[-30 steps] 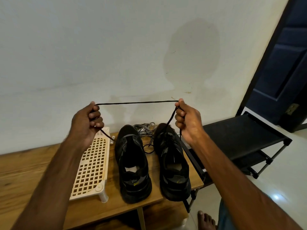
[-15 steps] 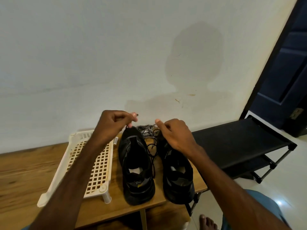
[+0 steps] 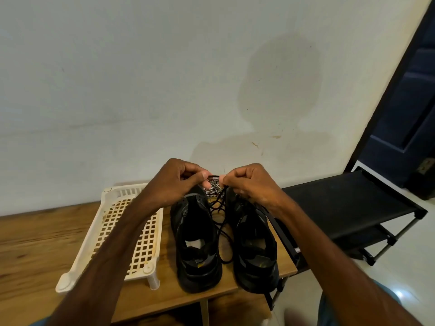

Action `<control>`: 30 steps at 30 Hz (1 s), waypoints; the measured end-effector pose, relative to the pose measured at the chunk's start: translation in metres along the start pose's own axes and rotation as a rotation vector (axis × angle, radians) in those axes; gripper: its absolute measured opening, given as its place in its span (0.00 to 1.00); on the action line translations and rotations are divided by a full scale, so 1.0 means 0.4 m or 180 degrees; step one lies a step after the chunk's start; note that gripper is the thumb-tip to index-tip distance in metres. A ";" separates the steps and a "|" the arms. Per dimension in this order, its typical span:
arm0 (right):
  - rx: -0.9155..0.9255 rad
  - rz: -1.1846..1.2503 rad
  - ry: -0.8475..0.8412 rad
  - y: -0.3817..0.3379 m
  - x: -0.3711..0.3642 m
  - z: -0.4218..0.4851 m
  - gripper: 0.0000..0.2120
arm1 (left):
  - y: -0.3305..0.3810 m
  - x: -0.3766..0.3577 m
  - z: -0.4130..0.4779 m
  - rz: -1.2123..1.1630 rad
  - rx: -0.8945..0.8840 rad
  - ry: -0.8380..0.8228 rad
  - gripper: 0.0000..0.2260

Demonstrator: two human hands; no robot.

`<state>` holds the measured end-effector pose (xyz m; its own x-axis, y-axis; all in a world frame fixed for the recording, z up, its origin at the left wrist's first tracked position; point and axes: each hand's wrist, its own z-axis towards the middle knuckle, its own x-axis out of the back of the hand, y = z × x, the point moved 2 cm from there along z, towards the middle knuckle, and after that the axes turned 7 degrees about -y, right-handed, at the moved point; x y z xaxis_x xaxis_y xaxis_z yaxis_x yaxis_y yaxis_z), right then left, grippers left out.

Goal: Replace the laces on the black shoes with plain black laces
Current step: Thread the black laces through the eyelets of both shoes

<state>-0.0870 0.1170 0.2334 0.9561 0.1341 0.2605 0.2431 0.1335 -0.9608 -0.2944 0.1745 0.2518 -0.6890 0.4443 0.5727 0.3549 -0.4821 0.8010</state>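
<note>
A white lattice rack (image 3: 131,234) lay on the wooden counter (image 3: 35,243) at your left. Your left hand (image 3: 179,182) and right hand (image 3: 249,184) each pinched the plain black lace (image 3: 213,176), fingertips almost meeting, above the toes of the left shoe (image 3: 195,243) and right shoe (image 3: 254,245). The lace's slack trailed between them. Striped laces (image 3: 213,190) lay behind the toes, and a black shelf (image 3: 341,203) stood rightmost.

Two black shoes (image 3: 200,276) (image 3: 256,274), two hands (image 3: 174,184) (image 3: 253,185), one black lace (image 3: 213,176), one striped lace pile (image 3: 213,188), one white rack (image 3: 143,245).
</note>
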 end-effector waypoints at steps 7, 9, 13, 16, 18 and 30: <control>-0.0159 0.0328 0.0602 0.023 0.031 0.010 0.10 | -0.042 0.054 -0.015 -0.0395 0.0142 0.0377 0.08; -0.0163 -0.0004 0.0724 0.027 0.024 0.013 0.09 | -0.051 0.055 -0.014 -0.0494 0.0218 0.0610 0.06; -0.0580 -0.1790 0.1537 0.047 0.019 0.017 0.17 | -0.065 0.054 -0.017 -0.0110 0.0385 0.0978 0.07; -0.0392 -0.1036 0.1478 0.044 0.002 0.027 0.09 | -0.067 0.043 -0.012 0.0146 0.0368 0.0885 0.11; -0.0093 -0.0715 0.1188 0.037 -0.018 0.035 0.08 | -0.068 0.029 -0.004 0.0415 0.0370 0.0709 0.15; 0.0251 -0.0324 0.0155 0.039 -0.087 0.107 0.10 | -0.097 -0.012 0.013 0.0753 0.0519 0.0503 0.23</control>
<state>-0.1236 0.1564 0.2135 0.9344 0.0684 0.3495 0.3274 0.2210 -0.9187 -0.3016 0.1949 0.2187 -0.6602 0.2055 0.7224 0.6046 -0.4251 0.6736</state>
